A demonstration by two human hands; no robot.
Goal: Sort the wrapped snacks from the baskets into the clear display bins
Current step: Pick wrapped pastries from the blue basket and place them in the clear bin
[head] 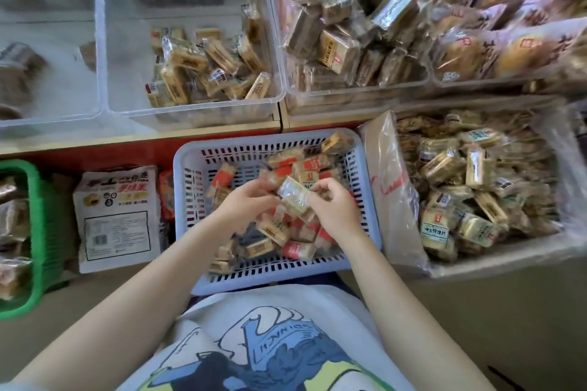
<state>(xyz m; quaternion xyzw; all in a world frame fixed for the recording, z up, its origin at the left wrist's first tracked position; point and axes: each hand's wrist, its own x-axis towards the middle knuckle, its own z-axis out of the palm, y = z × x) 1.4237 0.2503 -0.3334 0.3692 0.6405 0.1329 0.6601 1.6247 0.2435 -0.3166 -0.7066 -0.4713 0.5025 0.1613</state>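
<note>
A pale blue slotted basket (190, 200) sits in front of me, holding several wrapped snacks with red or tan labels. Over its middle, my left hand (244, 203) and my right hand (333, 203) both grip one clear-wrapped snack (293, 195), which is tilted between them. On the shelf beyond stand clear display bins: one (133, 41) partly filled with tan-labelled snacks, one to its right (282, 41) heaped with foil-wrapped squares, and an almost bare one at far left (57, 98).
A green basket (38, 232) with snacks is at the left edge. A flat printed snack bag (117, 219) lies between the baskets. A plastic-lined box (476, 267) of wrapped snacks sits at right. A bin of pink-wrapped buns (495, 44) stands at the back right.
</note>
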